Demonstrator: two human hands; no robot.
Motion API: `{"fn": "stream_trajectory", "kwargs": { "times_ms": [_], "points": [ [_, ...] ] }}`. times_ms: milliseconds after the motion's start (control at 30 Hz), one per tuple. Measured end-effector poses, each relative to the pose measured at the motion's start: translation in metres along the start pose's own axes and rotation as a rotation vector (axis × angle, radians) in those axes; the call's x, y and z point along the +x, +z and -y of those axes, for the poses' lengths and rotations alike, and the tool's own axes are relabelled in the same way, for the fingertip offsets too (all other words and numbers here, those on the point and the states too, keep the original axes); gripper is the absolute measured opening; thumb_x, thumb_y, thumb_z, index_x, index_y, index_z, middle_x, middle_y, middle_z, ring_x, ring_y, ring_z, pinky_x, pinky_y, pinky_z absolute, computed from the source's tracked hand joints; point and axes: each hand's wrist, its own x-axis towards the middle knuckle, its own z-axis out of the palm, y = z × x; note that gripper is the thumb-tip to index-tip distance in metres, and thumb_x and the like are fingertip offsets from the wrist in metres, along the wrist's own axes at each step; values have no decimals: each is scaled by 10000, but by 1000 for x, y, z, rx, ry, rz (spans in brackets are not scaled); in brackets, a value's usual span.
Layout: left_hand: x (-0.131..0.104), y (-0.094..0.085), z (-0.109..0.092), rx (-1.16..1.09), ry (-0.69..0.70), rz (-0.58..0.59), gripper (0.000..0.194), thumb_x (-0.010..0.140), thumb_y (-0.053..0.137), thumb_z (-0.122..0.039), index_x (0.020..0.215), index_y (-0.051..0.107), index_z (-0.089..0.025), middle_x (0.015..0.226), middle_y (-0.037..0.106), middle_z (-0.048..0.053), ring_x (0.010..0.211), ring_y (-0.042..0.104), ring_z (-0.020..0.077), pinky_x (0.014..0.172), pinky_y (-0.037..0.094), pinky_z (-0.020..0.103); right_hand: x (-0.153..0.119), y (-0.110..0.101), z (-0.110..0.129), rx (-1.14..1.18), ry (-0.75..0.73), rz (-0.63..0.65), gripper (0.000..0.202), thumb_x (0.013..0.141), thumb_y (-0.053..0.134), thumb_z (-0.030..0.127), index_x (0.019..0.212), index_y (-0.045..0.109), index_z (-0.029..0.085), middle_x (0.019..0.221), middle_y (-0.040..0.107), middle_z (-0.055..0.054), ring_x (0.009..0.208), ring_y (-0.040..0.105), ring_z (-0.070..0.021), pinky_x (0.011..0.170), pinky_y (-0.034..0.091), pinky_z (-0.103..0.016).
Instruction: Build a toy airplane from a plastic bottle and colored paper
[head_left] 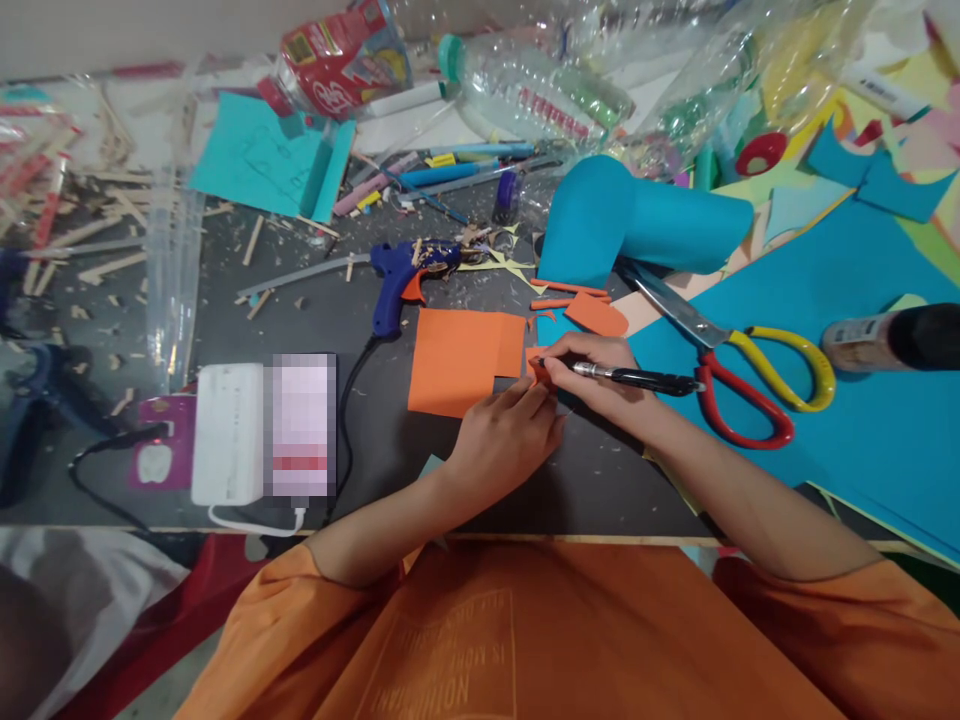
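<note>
My right hand (596,370) is closed around a black and silver pen (637,378), its tip at a small piece of orange paper (535,360). My left hand (512,430) rests on the table with its fingers bent together against the lower edge of that small piece, which the hands partly hide. Just left of them lies a larger orange paper sheet (454,362) with a corner cut out. Above the right hand are an orange paper cutout (598,314) and thin orange strips (570,302). Scissors (712,345) with one red and one yellow handle lie open to the right.
A blue glue gun (394,285) lies left of centre, its cord trailing down past a phone (304,425) and a white power bank (229,433). Rolled blue paper (675,222), plastic bottles (532,95) and a dark-capped bottle (885,340) surround the work area. Wood scraps litter the left.
</note>
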Motion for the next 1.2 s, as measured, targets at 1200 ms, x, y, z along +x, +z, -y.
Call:
{"fn": "stream_trajectory", "kwargs": {
  "times_ms": [1200],
  "points": [
    [1, 1, -1, 181, 44, -180, 181, 911, 497, -221, 816, 633, -150, 762, 689, 0, 770, 681, 138, 557, 500, 263, -1, 3, -3, -12, -39, -32, 228, 863, 539, 303, 703, 664, 199, 765, 728, -21, 732, 665, -178, 646, 452, -267]
  ]
}}
